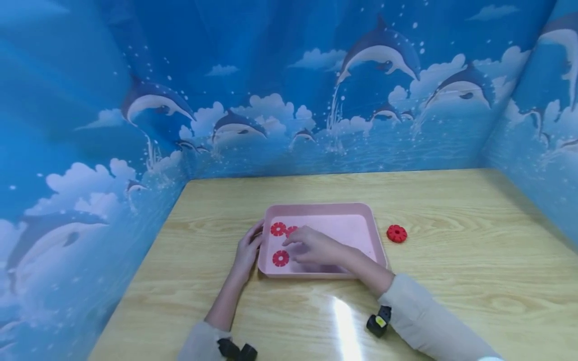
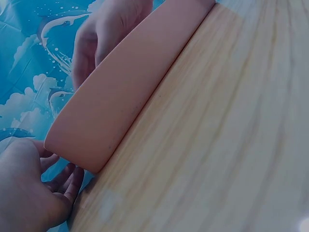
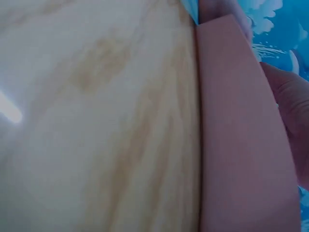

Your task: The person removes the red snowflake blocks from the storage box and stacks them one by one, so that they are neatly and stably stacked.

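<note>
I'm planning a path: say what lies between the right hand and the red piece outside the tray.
Head view: beyond the right hand, floor and right wall of the pink tray, then bare tabletop.

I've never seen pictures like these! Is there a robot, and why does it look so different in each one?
There's no robot, just a person's two bare hands. The big picture comes from a camera on their head, looking forward and down. The other two come from little cameras on the wrists, so the tray's wall looks huge and tilted.

On the wooden table sits a pink tray. Three red notched pieces show inside it, and more red lies outside, to the right. The left hand touches the tray's left side. The right hand reaches inside; I can't see it holding anything.
</note>
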`<state>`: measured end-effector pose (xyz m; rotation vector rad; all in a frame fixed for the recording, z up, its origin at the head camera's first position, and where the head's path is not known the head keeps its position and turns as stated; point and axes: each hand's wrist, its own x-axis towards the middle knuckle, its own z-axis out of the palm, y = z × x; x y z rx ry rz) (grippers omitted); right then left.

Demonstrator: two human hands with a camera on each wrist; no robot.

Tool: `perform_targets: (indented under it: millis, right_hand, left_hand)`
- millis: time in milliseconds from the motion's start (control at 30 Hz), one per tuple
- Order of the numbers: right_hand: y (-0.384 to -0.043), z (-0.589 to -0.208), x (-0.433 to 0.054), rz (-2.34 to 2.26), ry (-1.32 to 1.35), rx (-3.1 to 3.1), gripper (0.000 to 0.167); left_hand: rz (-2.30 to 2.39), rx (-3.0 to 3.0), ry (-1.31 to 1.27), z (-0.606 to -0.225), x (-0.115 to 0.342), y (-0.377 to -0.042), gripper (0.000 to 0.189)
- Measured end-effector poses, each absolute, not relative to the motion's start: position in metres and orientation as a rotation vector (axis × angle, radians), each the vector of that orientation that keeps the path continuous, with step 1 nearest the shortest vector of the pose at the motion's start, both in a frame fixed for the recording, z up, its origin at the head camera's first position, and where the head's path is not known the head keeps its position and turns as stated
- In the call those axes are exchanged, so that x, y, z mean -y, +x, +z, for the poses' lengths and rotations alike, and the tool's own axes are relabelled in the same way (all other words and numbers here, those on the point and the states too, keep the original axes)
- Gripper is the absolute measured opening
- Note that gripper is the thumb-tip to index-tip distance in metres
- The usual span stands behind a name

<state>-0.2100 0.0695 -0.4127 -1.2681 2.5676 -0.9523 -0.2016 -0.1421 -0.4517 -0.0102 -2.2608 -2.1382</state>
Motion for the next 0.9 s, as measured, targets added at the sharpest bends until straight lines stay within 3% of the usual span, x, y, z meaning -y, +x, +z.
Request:
perform_targets:
  millis: [433,900]
  right_hand:
    - [-0.213,-0.43,-0.048,-0.709,-1.264,-2.702,0.038]
    - [-0.211,-0.436,-0.046,-0.693,-1.349,-2.73,0.03]
  left_hand:
    - [-2.125,2.269,-0.009,-0.453,0.141,-0.206,0.041]
    - [-2.13,2.284,-0.015,-0.456,0.143,-0.204,0.042]
